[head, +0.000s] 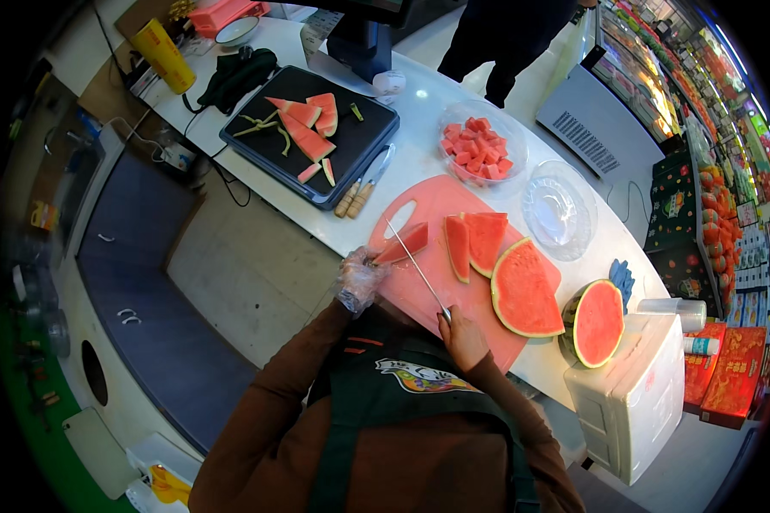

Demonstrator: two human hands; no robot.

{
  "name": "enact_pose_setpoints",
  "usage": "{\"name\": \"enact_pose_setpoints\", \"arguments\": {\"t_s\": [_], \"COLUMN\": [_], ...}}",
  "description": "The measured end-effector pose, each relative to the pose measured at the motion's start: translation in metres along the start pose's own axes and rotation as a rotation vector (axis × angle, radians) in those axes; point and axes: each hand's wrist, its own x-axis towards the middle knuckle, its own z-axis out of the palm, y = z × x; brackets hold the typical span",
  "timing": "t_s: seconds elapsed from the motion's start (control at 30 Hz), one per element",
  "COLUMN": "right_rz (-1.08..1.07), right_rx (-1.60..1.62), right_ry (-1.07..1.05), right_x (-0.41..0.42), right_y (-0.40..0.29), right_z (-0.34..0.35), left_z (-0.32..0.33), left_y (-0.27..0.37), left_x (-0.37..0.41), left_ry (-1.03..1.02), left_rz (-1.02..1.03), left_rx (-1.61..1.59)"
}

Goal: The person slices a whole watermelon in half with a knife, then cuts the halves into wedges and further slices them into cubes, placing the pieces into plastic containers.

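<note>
My left hand (359, 280), in a clear plastic glove, grips a watermelon wedge (408, 244) by its rind end on the pink cutting board (399, 292). Bare, my right hand (464, 338) holds a long kitchen knife (423, 276) by its handle. The blade runs slantwise across the board, over or against the wedge; I cannot tell whether it has entered the flesh. Right of the blade lie two smaller watermelon pieces (486, 238) and a large watermelon slice (525, 292). Beyond the board, a clear plastic bowl (446, 168) contains watermelon cubes (476, 146).
A black-topped scale (256, 151) carries watermelon offcuts (307, 138); two wooden-handled knives (361, 199) lie beside it. At right are a clear lid or bowl (559, 208), a cut watermelon (598, 324), a blue glove (622, 282) and a white foam box (629, 391). A person (507, 45) stands across the counter.
</note>
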Motion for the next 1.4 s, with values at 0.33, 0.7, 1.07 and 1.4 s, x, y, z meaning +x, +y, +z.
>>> {"name": "enact_pose_setpoints", "arguments": {"t_s": [0.33,0.7,1.07,1.4], "right_rz": [-0.003,-0.044,0.054,-0.056], "right_rx": [-0.117,-0.047,0.149,-0.108], "right_ry": [-0.092,-0.012,0.122,0.389], "right_x": [-0.006,0.003,0.004,0.069], "right_y": [-0.018,0.024,-0.005,0.040], "right_z": [-0.012,-0.002,-0.040,-0.131], "left_z": [0.006,0.035,0.069,0.069], "left_y": [0.013,0.039,0.076,0.194], "left_x": [-0.004,-0.019,0.018,0.141], "left_ry": [-0.055,-0.045,-0.221,-0.747], "left_rz": [0.137,0.179,0.089,-0.158], "left_rx": [-0.019,0.049,-0.013,-0.378]}}
